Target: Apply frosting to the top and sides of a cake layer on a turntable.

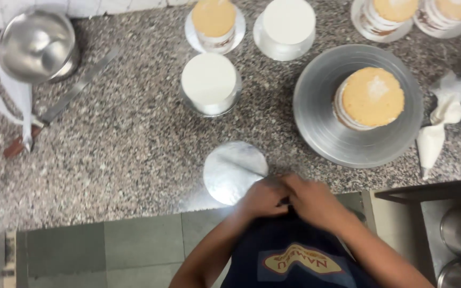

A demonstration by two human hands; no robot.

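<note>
On the speckled granite surface (124,138) a grey metal turntable (321,133) carries an unfrosted layered cake (372,97). Just right of it lies a white piping bag (437,128). Two white frosted cakes (209,82) (288,24) stand near the middle, with a bare-topped layered cake (214,21) beside them and two more (388,13) (452,13) at the far right edge. At far left sits a steel bowl (36,45), and near it what may be a long palette knife (62,104), blurred.
</note>
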